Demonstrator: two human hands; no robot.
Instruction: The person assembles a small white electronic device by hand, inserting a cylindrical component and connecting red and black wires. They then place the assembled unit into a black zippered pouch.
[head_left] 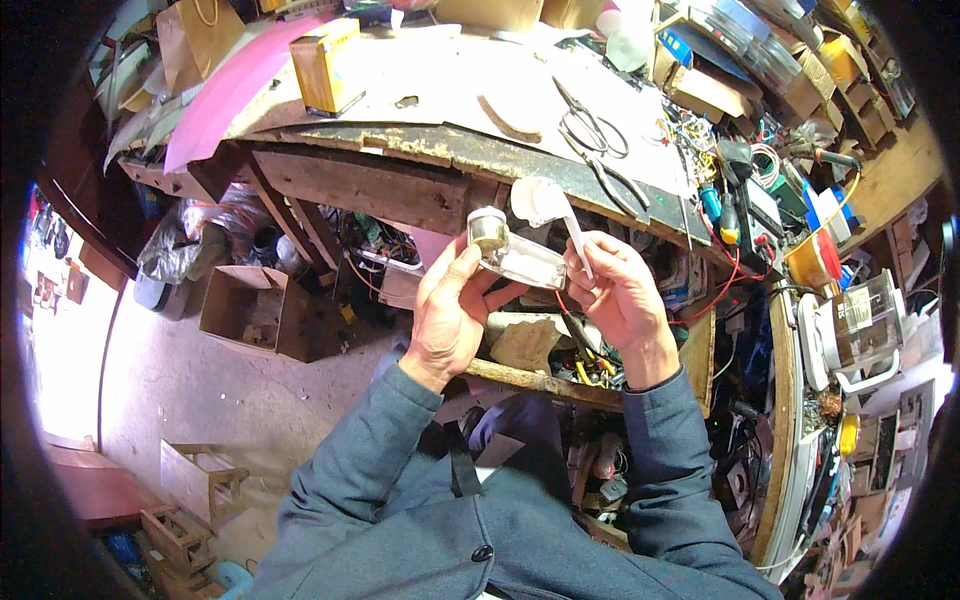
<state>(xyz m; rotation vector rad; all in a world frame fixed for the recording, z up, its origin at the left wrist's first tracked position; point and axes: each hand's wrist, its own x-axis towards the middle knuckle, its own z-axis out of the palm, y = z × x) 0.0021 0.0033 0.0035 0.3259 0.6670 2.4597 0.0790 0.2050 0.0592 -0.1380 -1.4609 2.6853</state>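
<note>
My left hand [450, 310] grips an opened white device [525, 262]: a long pale body with a round, metallic-looking cylinder at one end. Thumb and fingers close around it beside the cylinder. Between my right hand's [622, 300] thumb and fingers is a white plastic cover [545, 203], rounded and wide at its far end and narrow where I hold it. The right fingertips are at the end of the device's body; whether they also grip it I cannot tell. Both pieces are held up in front of the bench edge.
On the bright bench lie scissors [592, 128], pliers [612, 182], a curved brown strip [508, 120] and a yellow box [327, 68]. Beneath is an open drawer [540, 380] of tools. Screwdrivers [728, 218] and tangled wires crowd the right. A cardboard box [250, 310] sits on the floor.
</note>
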